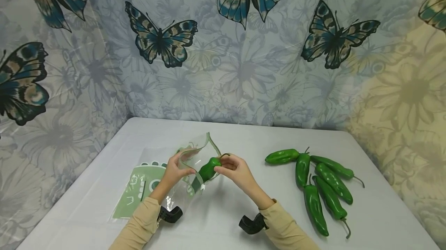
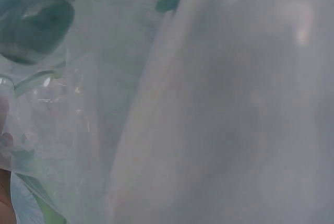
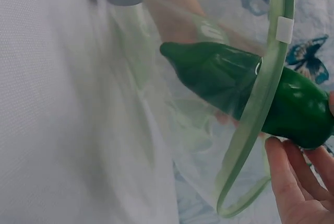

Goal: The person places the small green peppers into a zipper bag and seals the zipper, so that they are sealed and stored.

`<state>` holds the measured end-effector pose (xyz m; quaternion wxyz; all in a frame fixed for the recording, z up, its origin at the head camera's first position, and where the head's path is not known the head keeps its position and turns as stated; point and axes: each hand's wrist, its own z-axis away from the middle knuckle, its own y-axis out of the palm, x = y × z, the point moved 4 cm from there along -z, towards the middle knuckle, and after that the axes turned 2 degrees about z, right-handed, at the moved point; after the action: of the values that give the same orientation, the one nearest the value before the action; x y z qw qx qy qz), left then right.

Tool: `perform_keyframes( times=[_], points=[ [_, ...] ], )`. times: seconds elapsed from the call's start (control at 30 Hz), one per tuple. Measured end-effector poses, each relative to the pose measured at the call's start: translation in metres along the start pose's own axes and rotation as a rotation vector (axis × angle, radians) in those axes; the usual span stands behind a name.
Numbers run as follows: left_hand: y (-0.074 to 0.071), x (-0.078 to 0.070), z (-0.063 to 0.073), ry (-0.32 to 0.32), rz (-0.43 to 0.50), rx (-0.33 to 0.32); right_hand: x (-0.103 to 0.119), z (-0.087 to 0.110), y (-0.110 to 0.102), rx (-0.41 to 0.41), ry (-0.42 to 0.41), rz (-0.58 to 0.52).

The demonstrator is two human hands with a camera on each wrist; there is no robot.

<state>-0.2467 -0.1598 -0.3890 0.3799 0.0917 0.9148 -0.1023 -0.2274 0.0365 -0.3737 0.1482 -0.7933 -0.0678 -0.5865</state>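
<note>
My left hand (image 1: 177, 170) grips the mouth of a clear zip bag (image 3: 250, 114) with a light green zip strip and a white slider. A glossy green pepper (image 1: 210, 167) is partway through that mouth, its pointed end inside the bag in the right wrist view. Fingers and thumb of my right hand (image 1: 237, 168) pinch the pepper at its stem end, which is outside. Clear plastic (image 2: 83, 130) fills much of the left wrist view, with the left hand barely visible at its edge.
Several green peppers (image 1: 315, 207) lie in a group on the right of the white table (image 1: 237, 219). Flat clear bags with a green printed design (image 1: 127, 201) lie at the left. A butterfly-patterned cloth (image 1: 240, 72) hangs behind. Black mounts (image 1: 253, 225) are on both wrists.
</note>
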Motion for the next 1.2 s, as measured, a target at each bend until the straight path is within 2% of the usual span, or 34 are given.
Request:
perform_keyframes(
  times=[0.1, 0.2, 0.4, 0.5, 0.63, 0.8, 1.0, 1.2],
  points=[
    [0.001, 0.000, 0.000, 0.006, 0.006, 0.012, -0.001, 0.001, 0.001, 0.011, 0.014, -0.001],
    [0.001, -0.001, 0.000, 0.009, 0.012, 0.014, -0.013, -0.002, 0.001, 0.035, 0.015, -0.004],
    [0.000, -0.004, -0.002, 0.015, -0.001, 0.002, -0.013, -0.003, 0.003, 0.095, -0.043, -0.003],
    [0.000, -0.005, -0.002, 0.002, -0.013, 0.005, -0.012, -0.002, 0.004, 0.118, -0.041, -0.007],
    [0.000, -0.005, -0.002, -0.028, -0.028, 0.000, -0.006, 0.001, 0.005, 0.109, -0.016, 0.011],
    [0.000, -0.006, -0.001, -0.048, -0.036, -0.011, 0.010, 0.006, 0.008, 0.067, -0.056, 0.059],
    [0.000, -0.007, 0.000, -0.038, -0.029, 0.006, 0.011, 0.007, 0.011, 0.067, -0.106, 0.081],
    [0.000, -0.006, -0.001, -0.016, -0.019, 0.020, 0.009, 0.007, 0.012, 0.081, -0.089, 0.080]
  ],
)
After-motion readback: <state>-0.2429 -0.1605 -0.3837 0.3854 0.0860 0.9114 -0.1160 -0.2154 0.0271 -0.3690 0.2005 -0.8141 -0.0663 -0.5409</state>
